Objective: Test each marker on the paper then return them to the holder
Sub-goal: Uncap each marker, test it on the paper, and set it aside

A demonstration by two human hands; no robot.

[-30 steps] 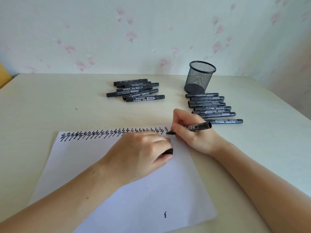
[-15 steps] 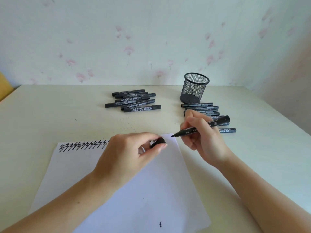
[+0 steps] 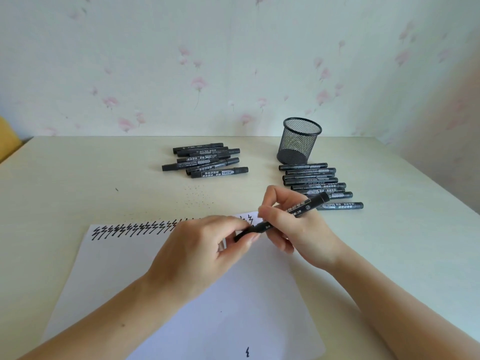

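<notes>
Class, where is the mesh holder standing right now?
In the head view, the mesh holder stands upright at the table's far right, just behind the right-hand row of markers.

The marker [image 3: 306, 207] in my right hand [image 3: 298, 229] is matt black plastic with a printed label; the cap [image 3: 245, 233] pinched in my left hand [image 3: 207, 245] looks the same. The paper [image 3: 155, 268] is smooth, matt white. The worktop [image 3: 78, 178] is a pale cream surface with a faint sheen. The holder [image 3: 298, 141] is black wire mesh, apparently metal.
</notes>
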